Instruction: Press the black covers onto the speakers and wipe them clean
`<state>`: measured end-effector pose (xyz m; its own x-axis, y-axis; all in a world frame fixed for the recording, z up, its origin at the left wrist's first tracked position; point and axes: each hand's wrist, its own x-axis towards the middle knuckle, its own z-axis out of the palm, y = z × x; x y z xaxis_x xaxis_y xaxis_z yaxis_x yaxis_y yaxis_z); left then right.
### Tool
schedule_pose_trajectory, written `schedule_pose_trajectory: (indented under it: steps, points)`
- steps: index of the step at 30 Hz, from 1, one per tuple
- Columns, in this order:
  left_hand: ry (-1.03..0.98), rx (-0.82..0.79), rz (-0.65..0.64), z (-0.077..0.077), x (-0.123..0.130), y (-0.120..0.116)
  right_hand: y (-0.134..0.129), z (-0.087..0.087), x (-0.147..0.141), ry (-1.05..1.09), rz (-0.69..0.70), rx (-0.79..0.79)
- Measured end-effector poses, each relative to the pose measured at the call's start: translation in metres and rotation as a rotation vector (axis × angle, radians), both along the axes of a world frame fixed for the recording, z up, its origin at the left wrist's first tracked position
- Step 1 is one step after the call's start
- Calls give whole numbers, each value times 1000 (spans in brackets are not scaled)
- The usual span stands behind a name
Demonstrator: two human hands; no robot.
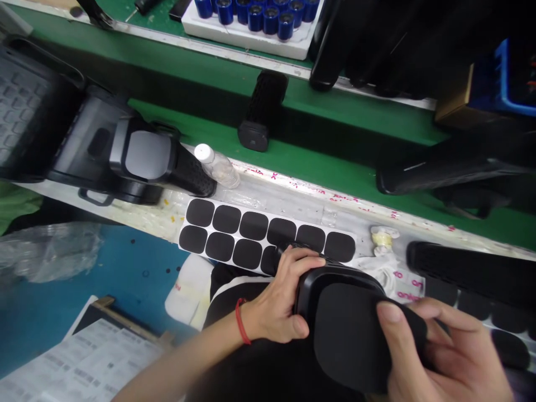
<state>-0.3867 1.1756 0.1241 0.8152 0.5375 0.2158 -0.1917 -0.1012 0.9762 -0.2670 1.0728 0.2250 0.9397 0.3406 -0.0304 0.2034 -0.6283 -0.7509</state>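
My left hand (282, 296), with a red cord on the wrist, is closed around the side of a black device (307, 287) with a rounded-square end. Over that end lies a flat black rounded-square pad (349, 340). My right hand (439, 352) pinches the pad's right edge, thumb on its face and fingers behind. Whether the pad is stuck down cannot be told. Just beyond my hands, a white sheet (233, 267) carries rows of similar black stickers (254, 226), partly covered by my left hand.
A clear bottle (221, 167) with a white cap stands beside black and grey devices (146, 153) on the left. Another black device (262, 111) lies on the green shelf. Blue cylinders (270, 19) stand in a white tray (247, 40) above. More black stickers (473, 304) lie at right.
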Motion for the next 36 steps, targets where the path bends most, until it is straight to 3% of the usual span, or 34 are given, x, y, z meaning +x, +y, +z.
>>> schedule_pose_trajectory:
  steps: [9,20,36]
  points:
    - [15,14,17,4,3,0,4,2,0,-37,72,29]
    - [19,19,23,4,3,1,11,8,1,67,62,20]
    - [40,22,5,6,4,2,12,4,0,26,14,9]
